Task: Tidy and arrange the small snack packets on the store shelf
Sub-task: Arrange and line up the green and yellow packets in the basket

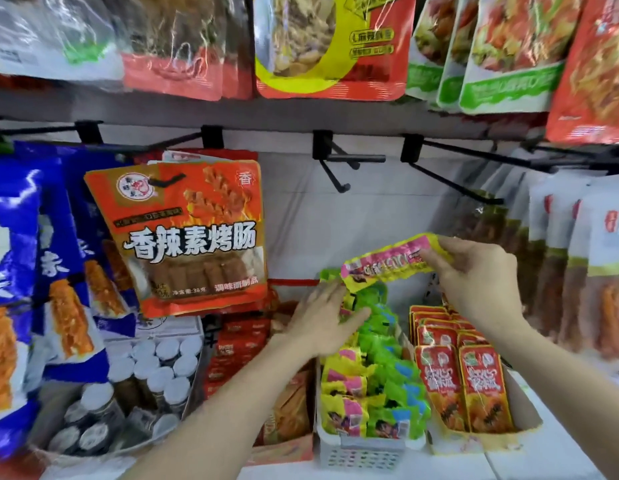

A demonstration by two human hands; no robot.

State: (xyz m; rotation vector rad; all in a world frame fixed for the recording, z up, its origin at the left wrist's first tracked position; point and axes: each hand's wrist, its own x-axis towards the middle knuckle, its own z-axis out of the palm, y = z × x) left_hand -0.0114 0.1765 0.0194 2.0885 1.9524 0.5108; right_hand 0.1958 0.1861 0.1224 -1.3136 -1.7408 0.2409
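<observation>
Head view: a store shelf seen from above the person's two forearms, which reach in from the bottom edge.
Right hand: the right hand pinches one end of a yellow-and-pink packet between thumb and curled fingers, holding it up in the air above the white basket.
Held packet: it lies roughly level, tilted up toward the right, its left end just over the fingertips of the other hand.
Left hand: the left hand has its fingers straight and together, pressed flat against the standing green packets at the back of the basket; it grips nothing.
Basket contents: yellow-and-pink packets stand in a row on the left side, green packets with blue corners on the right, all upright and crowded front to back.
Right neighbour: a torn cardboard tray just beside the basket holds red-orange packets in two upright rows.
Left neighbour: red packets stacked in a box beside the left forearm.
Far left: a carton of white-lidded jars, some tipped over at the front.
Hanging goods: an orange pouch with large Chinese lettering hangs on a black hook; blue bags hang further left; pale pouches hang at the right.
Centre hooks: two black hooks stick out from the rail with nothing hung on them.
Upper row: larger blurred snack bags hang above the rail.
</observation>
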